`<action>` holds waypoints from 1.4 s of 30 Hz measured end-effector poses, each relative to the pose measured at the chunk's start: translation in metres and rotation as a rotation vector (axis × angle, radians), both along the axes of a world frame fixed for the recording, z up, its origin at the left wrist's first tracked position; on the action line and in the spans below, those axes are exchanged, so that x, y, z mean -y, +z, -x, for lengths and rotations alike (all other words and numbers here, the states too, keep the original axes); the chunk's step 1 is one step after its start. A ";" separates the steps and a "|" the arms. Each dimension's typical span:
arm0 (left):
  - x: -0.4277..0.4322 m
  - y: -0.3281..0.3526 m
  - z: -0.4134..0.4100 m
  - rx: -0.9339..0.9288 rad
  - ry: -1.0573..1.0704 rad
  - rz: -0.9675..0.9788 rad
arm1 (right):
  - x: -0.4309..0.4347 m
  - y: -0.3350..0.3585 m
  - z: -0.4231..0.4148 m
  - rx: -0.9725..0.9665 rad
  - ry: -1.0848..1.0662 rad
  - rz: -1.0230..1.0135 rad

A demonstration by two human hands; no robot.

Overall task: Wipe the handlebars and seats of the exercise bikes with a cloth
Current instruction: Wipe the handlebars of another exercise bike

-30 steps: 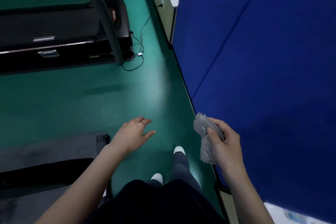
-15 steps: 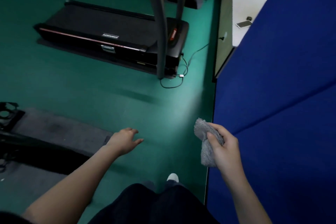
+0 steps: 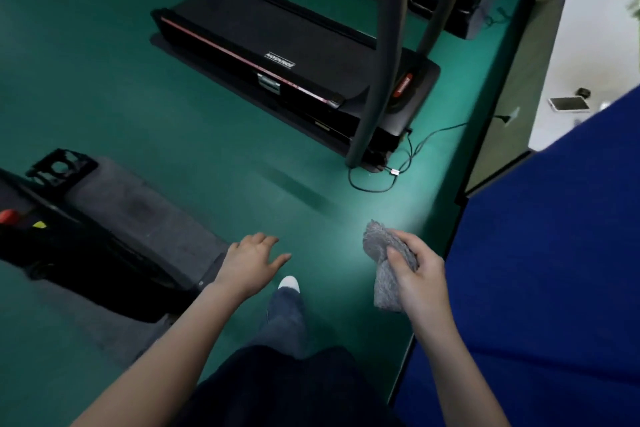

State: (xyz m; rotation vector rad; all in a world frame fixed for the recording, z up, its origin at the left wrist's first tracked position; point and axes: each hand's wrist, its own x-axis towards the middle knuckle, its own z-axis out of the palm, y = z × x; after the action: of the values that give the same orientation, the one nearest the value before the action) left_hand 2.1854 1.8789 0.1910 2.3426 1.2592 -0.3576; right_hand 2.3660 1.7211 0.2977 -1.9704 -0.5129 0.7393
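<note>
Green floor (image 3: 104,80) is filling most of the view, blue partition (image 3: 554,270) is running down the right, treadmill (image 3: 263,35) is sitting ahead, and I can't tell if the dark machine (image 3: 86,253) at lower left is a bike. Seems they're walking to one. Left hand (image 3: 247,262) is hanging open and empty; right hand (image 3: 419,274) is gripping the bunched grey cloth (image 3: 382,284). I'd be flattening it before wiping. No containers showing.

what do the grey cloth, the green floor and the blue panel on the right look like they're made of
Grey cloth: soft, fuzzy fabric, likely microfibre; it bunches and droops from the right hand. Green floor: smooth, faintly glossy sheet, perhaps vinyl or rubber; it shows a soft sheen. Blue panel: matte, probably fabric-covered, with no glare; weave too fine to tell.
</note>
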 end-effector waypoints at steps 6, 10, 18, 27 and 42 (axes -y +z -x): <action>-0.079 0.016 -0.012 0.126 0.114 -0.027 | -0.099 0.012 -0.020 0.009 0.064 -0.018; -0.128 0.038 -0.016 0.211 0.180 -0.071 | -0.160 0.018 -0.027 0.043 0.129 -0.050; -0.185 0.059 0.007 0.234 0.429 -0.121 | -0.268 0.018 -0.034 0.038 0.389 -0.059; -0.245 0.066 0.003 0.229 0.775 -0.170 | -0.395 0.016 -0.055 -0.002 0.734 -0.072; -0.313 0.069 -0.016 0.274 1.181 -0.167 | -0.566 0.011 -0.063 0.024 1.112 -0.075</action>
State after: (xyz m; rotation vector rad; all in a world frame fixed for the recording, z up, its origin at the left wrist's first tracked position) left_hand 2.2019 2.1918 0.2601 1.2988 2.2504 0.4490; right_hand 2.4290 2.2871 0.3087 -1.5090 -1.6685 1.3146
